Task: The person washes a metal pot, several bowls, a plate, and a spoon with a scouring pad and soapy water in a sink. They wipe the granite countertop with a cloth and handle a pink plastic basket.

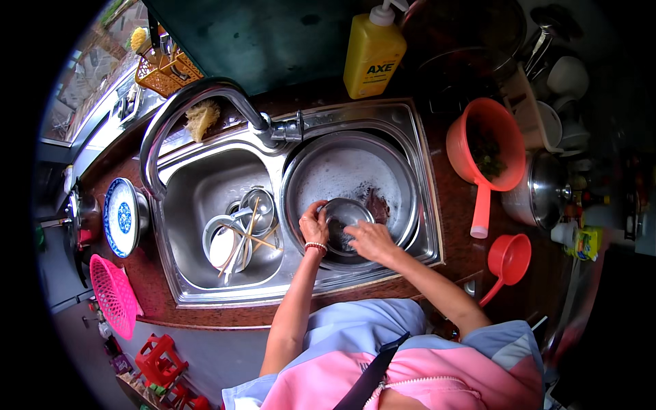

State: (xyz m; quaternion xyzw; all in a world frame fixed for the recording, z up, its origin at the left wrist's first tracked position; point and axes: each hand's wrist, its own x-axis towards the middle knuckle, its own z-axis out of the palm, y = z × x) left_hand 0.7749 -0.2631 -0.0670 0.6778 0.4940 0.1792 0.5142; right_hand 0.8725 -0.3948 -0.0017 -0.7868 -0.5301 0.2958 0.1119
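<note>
A large metal basin (359,164) holding cloudy, bubbly water sits in the right bowl of a double steel sink. Inside it, my left hand (313,224) grips the left rim of a small metal bowl (348,207). My right hand (373,240) reaches over the right side of that bowl, fingers bent at its inside; whether they hold anything is hidden. A dark reddish-brown thing (377,206) lies in the basin just beyond the bowl. In the left sink bowl (205,169) are a white cup, a small pot, chopsticks and other utensils.
A curved faucet (189,92) arches over the left bowl. A yellow dish soap bottle (374,56) stands behind the sink. To the right are a coral strainer (484,143) with greens and a red dipper (510,259); to the left, stacked plates (123,218) and a pink basket (113,297).
</note>
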